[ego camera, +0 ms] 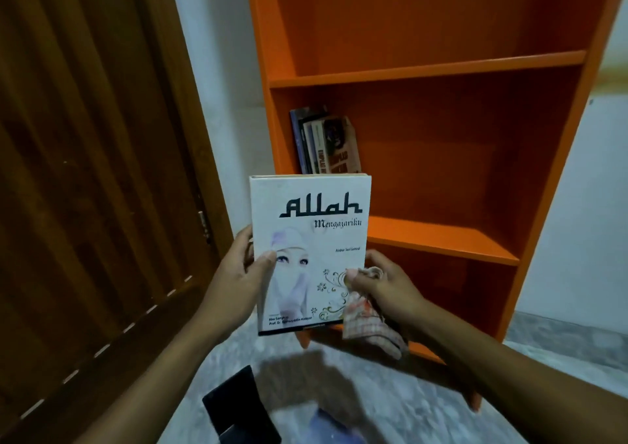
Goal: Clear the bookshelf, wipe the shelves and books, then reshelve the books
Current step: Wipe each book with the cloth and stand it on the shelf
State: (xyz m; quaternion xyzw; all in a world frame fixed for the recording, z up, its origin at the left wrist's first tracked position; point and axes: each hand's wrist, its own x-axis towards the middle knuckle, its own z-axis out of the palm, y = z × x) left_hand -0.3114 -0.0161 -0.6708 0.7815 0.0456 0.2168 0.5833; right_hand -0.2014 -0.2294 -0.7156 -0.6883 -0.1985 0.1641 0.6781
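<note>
Holding the white book (311,256) upright in front of the orange bookshelf (441,70), I see my left hand (238,273) gripping its left edge, thumb flat on the cover. My right hand (384,287) pinches the right edge together with a checked cloth (367,324) (the cloth hangs below the cover's lower corner). A few books (324,144) lean against the left wall of the middle shelf; the rest of that shelf lies open to the right. A dark book (238,406) lies on the floor (373,392) below, near a brown wooden door (85,172).
</note>
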